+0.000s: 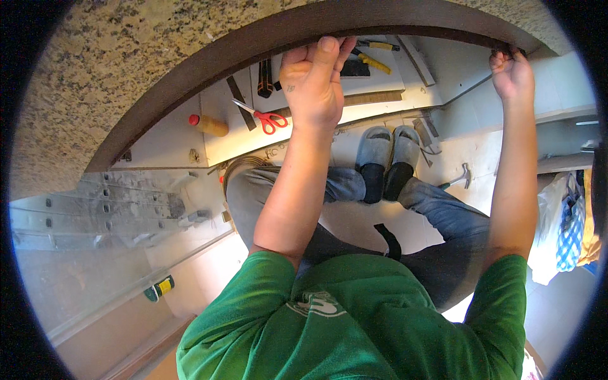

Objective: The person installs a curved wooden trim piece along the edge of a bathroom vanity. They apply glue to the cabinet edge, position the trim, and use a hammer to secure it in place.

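Observation:
Both my arms reach up to a long dark brown strip that runs along the underside edge of a speckled granite slab. My left hand is closed at the strip's lower edge near its middle, thumb up and fingers partly hidden behind it. At the strip's right end, my right hand pinches its edge with curled fingertips. Below the left hand, red-handled scissors lie with blades parted on a white board. A yellowish bottle with a red cap lies to their left.
On the white board are a black-and-orange handled tool, a yellow-handled tool and a brown strip. A hammer lies right of my grey slippers. A coil of brown banding is by my left knee. Bags hang right.

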`<state>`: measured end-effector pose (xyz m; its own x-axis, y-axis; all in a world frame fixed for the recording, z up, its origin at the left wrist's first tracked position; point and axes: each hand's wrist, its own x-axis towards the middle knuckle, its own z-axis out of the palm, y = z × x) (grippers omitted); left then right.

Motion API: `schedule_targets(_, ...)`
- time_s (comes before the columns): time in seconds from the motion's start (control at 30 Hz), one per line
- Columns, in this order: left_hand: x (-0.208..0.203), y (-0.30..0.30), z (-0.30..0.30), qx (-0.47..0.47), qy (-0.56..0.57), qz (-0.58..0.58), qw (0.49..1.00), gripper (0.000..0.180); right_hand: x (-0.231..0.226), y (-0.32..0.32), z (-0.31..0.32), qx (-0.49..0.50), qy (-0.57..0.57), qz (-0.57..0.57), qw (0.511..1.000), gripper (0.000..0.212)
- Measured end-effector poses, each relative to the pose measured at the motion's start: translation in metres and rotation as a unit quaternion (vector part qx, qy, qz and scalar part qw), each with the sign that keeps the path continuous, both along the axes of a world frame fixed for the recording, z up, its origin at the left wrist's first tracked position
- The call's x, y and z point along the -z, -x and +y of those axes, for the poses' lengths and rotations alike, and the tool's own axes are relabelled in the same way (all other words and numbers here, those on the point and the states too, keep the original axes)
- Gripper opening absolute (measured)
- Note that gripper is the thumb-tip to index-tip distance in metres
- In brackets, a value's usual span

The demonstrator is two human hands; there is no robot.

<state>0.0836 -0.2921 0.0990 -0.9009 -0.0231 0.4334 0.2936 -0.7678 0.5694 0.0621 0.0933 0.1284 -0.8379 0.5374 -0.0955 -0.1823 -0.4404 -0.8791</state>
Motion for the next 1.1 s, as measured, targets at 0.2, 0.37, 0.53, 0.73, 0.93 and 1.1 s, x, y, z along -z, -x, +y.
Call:
schedule_targets(0.2, -0.001, 0.0, 0.001, 0.001, -0.014, -0.021, 1.0, 0.028, 0.0, 0.002, -0.003, 0.009, 0.011, 0.003, 1.0, 0.023)
schedule_targets(0.37, -0.002, -0.005, 0.004, -0.003, -0.017, -0.021, 1.0, 0.026, 0.0, -0.001, -0.005, 0.009, 0.026, 0.017, 0.999, 0.021)
schedule_targets(0.53, -0.007, -0.017, -0.02, 0.014, -0.176, -0.071, 0.982, 0.035, 0.001, -0.001, -0.001, -0.016, 0.035, 0.029, 0.999, 0.018)
schedule_targets(0.73, -0.011, -0.019, -0.062, 0.047, -0.321, -0.115, 0.939, 0.031, 0.002, -0.002, -0.002, -0.02, 0.034, 0.023, 0.999, 0.017)
schedule_targets(0.93, -0.018, -0.016, -0.067, 0.045, -0.31, -0.131, 0.94, 0.03, -0.001, -0.001, -0.003, -0.011, 0.037, 0.011, 0.999, 0.02)
schedule_targets(1.1, -0.013, -0.017, -0.061, 0.036, -0.251, -0.119, 0.96, 0.029, 0.002, -0.001, 0.002, -0.017, 0.027, 0.005, 0.999, 0.02)
